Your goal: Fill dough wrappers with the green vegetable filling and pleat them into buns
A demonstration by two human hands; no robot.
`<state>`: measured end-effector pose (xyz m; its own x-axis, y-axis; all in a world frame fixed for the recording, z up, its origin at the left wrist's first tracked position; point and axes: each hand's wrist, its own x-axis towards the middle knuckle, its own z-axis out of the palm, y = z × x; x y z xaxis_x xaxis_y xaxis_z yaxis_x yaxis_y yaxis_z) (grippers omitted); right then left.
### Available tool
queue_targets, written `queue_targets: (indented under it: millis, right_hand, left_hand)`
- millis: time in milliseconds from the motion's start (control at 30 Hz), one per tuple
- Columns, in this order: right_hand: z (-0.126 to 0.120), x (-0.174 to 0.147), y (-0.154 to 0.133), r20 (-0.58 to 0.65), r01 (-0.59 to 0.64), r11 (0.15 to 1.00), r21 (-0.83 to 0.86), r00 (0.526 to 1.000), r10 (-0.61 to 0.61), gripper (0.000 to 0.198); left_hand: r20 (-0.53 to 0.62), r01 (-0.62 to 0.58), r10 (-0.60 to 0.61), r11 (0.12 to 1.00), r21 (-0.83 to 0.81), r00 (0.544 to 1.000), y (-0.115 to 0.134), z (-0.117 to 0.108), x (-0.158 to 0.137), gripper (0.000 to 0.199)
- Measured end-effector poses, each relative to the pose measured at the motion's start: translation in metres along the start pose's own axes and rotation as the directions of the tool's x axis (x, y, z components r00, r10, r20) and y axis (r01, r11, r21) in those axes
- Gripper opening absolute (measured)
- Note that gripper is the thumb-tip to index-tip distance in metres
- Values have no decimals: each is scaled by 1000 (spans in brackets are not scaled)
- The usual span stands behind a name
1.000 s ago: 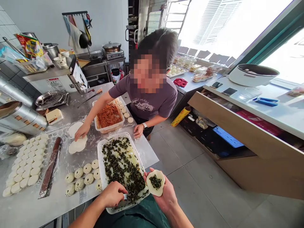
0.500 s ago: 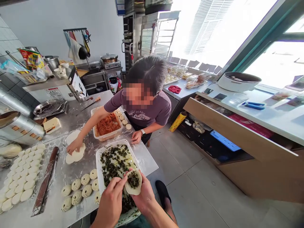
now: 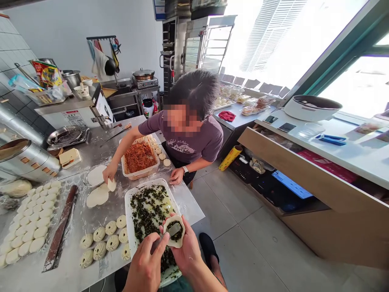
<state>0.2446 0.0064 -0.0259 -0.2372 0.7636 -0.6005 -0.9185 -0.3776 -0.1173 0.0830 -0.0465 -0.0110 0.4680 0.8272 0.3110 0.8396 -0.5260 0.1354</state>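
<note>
My right hand cups a round dough wrapper whose edge is curved up around dark green chopped filling. In my left hand is a small metal filling spatula; its blade lies on the filling and the fingers hide most of the handle. Both hands are over the near end of a white tub holding more green filling. Left of the tub, several pleated buns stand in rows.
Across the table, a co-worker's hand holds a wrapper near other flat wrappers. Beside it stands a tub of red filling. A dark wooden strip separates the buns from rows of dough rounds.
The spatula blade now shows on the filling in my wrapper, and my left hand has shifted slightly right. The co-worker's hand has drawn back towards the red filling, lifting a wrapper.
</note>
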Motion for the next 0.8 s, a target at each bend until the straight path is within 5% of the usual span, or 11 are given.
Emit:
queue_targets:
  millis: [367, 467, 567, 800]
  right_hand:
    - [0, -2, -6, -25, -10, 1000, 0, 1000, 10, 41]
    - [-3, 0, -12, -112, -17, 999, -36, 994, 13, 35]
    - [-7, 4, -13, -74, 24, 999, -46, 997, -28, 28]
    - [-4, 6, 2, -28, 22, 995, 95, 999, -19, 29]
  left_hand:
    - [11, 97, -96, 977, -191, 995, 6, 8, 0, 54]
    - [31, 227, -226, 947, -226, 974, 11, 1, -3, 48]
    - [2, 363, -371, 905, -221, 928, 15, 2, -9, 46]
    - [-45, 272, -301, 909, -316, 953, 20, 23, -12, 43]
